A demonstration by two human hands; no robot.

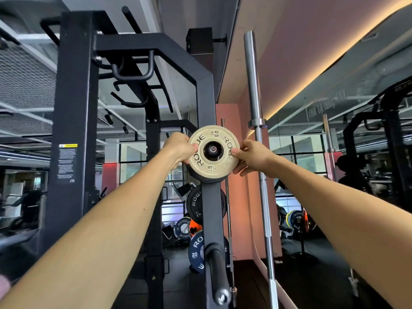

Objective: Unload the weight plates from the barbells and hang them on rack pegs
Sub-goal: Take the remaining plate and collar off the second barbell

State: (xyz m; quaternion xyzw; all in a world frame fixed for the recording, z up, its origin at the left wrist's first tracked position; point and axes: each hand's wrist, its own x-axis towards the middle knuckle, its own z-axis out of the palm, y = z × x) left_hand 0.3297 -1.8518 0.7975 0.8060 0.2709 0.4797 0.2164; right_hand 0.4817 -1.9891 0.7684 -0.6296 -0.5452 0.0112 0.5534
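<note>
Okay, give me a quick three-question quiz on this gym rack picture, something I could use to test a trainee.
1. True or false: both hands hold the small tan plate at the upright's peg.
2. Multiple choice: what number is printed on the blue plate low on the rack? A) 10 B) 20 C) 25
3. Fill in: the silver barbell right of the rack stands ____.

Key
1. True: the left hand has its grip on the plate's left edge, the right hand on its right edge.
2. B
3. upright
</note>
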